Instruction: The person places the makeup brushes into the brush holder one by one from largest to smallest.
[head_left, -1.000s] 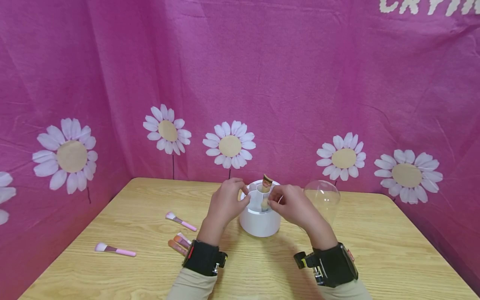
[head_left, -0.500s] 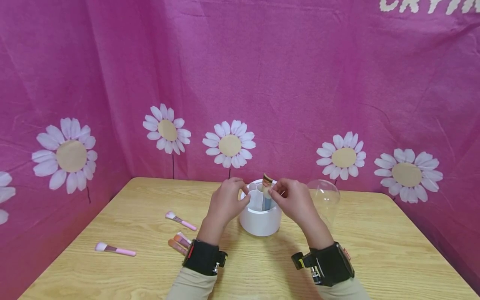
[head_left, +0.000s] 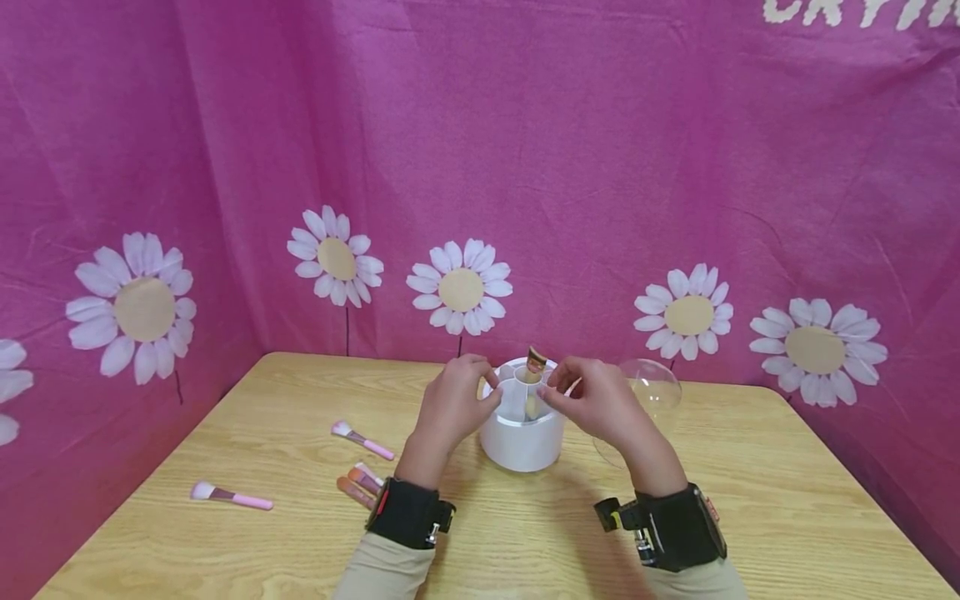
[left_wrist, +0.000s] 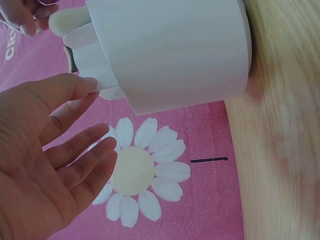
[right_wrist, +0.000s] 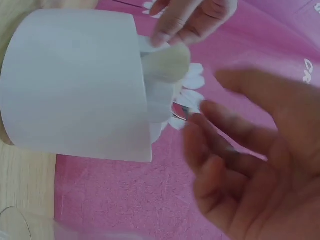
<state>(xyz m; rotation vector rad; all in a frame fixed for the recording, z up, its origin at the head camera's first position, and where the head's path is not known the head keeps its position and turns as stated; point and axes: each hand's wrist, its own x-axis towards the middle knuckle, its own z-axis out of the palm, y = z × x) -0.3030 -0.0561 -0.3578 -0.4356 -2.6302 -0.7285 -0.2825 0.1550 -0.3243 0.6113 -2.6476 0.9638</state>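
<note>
A round white makeup brush holder (head_left: 521, 446) with inner dividers stands at the table's far middle. My left hand (head_left: 453, 408) pinches the edge of a white inner divider (left_wrist: 92, 60) between thumb and index finger, its other fingers loosely bent. A makeup brush (right_wrist: 169, 64) with a pale cream head stands bristles up in the front compartment, its head just above the rim in the wrist views. Behind it rises a piece with a dark, reddish patterned top (head_left: 536, 362). My right hand (head_left: 600, 400) hovers at the holder's right side, thumb and fingers apart, holding nothing.
A clear dome (head_left: 654, 392) sits on the table right of the holder, partly behind my right hand. Left of my left hand lie two pink-handled brushes, one farther back (head_left: 362, 439) and one nearer (head_left: 231, 495). Several orange and pink brushes (head_left: 363, 479) lie beside my left wrist.
My right hand gripped the cream-headed brush and raised it half a second ago. Now the brush sits lower in the front compartment, released, and the right hand has drawn slightly right. Left hand unmoved.
</note>
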